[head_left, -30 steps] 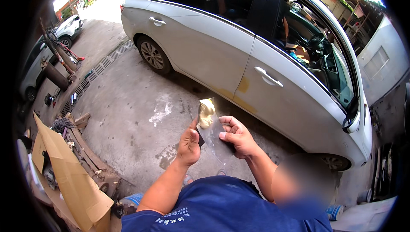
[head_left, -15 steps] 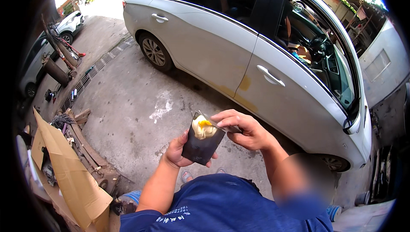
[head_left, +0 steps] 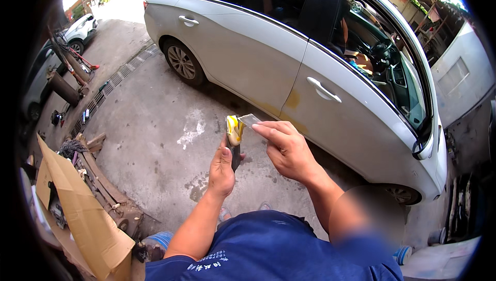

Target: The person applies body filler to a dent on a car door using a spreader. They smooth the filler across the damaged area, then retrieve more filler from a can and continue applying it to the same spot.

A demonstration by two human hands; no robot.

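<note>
My left hand [head_left: 222,172] grips a dark flat board [head_left: 236,158], now turned nearly edge-on. Cream putty with yellow streaks [head_left: 234,131] is heaped on the board's upper end. Between the thumb and fingers of my right hand [head_left: 290,150] is a thin, flat putty scraper [head_left: 249,119]. Its end is close to the putty's right side; whether it touches, I cannot tell. Beyond both hands stands a white car [head_left: 232,48], with dull yellowish patches [head_left: 293,100] low on its doors around the seam.
An opened cardboard box [head_left: 77,198] and a curved wooden piece [head_left: 101,175] lie at the left. A drain grate [head_left: 121,77] crosses the concrete floor [head_left: 150,126]. Farther left are a post [head_left: 72,64] and another parked vehicle [head_left: 80,33]. The car's front window is open.
My left hand has turned the board from facing me to nearly edge-on. The scraper has risen and tilted, with its blade now showing beyond my right fingers.
</note>
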